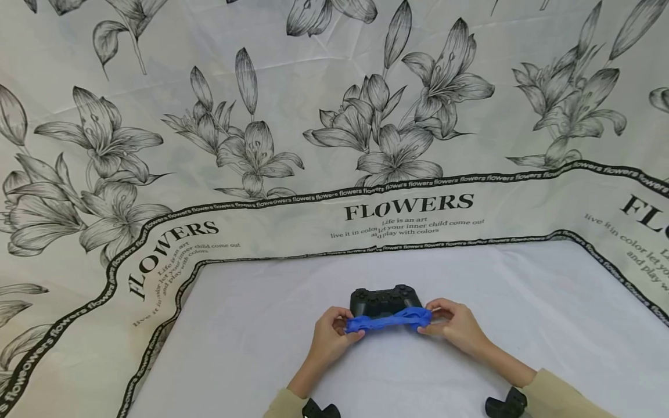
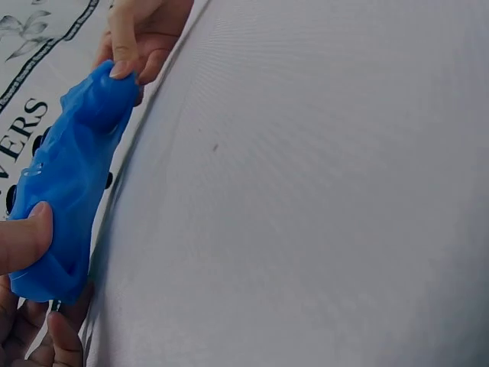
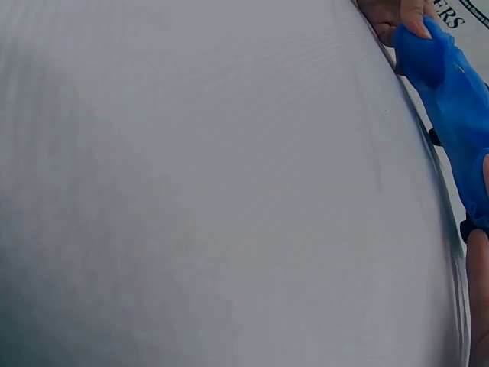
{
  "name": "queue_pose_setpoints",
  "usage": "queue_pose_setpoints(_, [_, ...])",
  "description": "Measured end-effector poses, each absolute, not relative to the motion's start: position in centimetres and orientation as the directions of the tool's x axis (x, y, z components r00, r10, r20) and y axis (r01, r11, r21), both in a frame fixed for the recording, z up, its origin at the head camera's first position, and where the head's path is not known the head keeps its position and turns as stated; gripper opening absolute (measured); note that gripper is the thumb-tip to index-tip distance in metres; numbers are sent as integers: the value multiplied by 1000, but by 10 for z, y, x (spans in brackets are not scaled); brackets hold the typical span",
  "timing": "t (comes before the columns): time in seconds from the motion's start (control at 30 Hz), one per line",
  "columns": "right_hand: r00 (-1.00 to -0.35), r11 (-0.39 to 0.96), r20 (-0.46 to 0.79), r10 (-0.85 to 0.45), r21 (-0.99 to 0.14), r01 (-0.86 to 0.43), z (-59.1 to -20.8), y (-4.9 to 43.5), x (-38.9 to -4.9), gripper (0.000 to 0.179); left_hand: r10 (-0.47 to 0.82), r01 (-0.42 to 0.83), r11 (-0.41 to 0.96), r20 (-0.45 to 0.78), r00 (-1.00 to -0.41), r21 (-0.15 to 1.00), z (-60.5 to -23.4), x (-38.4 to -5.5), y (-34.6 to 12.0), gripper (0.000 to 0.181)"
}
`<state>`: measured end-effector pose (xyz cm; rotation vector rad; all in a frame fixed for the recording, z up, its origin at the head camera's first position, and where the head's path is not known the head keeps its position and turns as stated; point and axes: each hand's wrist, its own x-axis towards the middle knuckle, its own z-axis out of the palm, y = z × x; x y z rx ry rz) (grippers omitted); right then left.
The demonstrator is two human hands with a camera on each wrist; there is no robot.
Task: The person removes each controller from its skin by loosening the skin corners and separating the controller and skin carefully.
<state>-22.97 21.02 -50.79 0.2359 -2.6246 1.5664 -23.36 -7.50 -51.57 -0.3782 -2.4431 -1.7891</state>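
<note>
A black game controller [image 1: 384,299] is at the middle of the white table, its buttons and sticks side facing up. Along its near side stretches a soft blue rubbery controller cover [image 1: 389,320], wrinkled and bunched in the head view. My left hand [image 1: 333,334] pinches the cover's left end between thumb and fingers. At the right end my right hand [image 1: 455,325] grips it likewise. Both wrist views show the blue cover [image 2: 72,176] pulled lengthwise between the hands, with small black controller parts peeking out at its edges. Whether the controller's handles are inside the cover is hidden.
A white cloth [image 1: 251,337] covers the tabletop. Beyond it, a pale sheet [image 1: 282,229] with printed flowers and lettering runs around the back and sides. Black wrist devices [image 1: 506,402] sit at the cuffs of the beige sleeves [image 1: 564,395].
</note>
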Motion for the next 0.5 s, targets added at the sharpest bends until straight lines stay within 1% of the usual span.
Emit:
queue_pose_setpoints(0.13, [-979,402,173,-104,-893,-200,-508,211,-231,33,142,236,282,203,-969,930,-519,-236,-75,31])
queue_pose_setpoints(0.23, [-969,303,190,-158,-925,-230,-509,213,-234,32,143,221,272,188,-972,936,-517,-236,-75,31])
queue_pose_setpoints(0.33, [-955,227,199,-222,-942,-249,-509,214,-236,35,145,211,263,178,-973,941,-515,-235,-77,31])
queue_pose_setpoints(0.4, [-942,224,214,-260,-935,-274,-509,214,-237,34,146,207,254,174,-974,945,-514,-236,-78,31])
queue_pose_setpoints(0.5, [-917,257,258,-303,-905,-339,-508,212,-239,33,145,198,243,166,-975,950,-515,-236,-80,31])
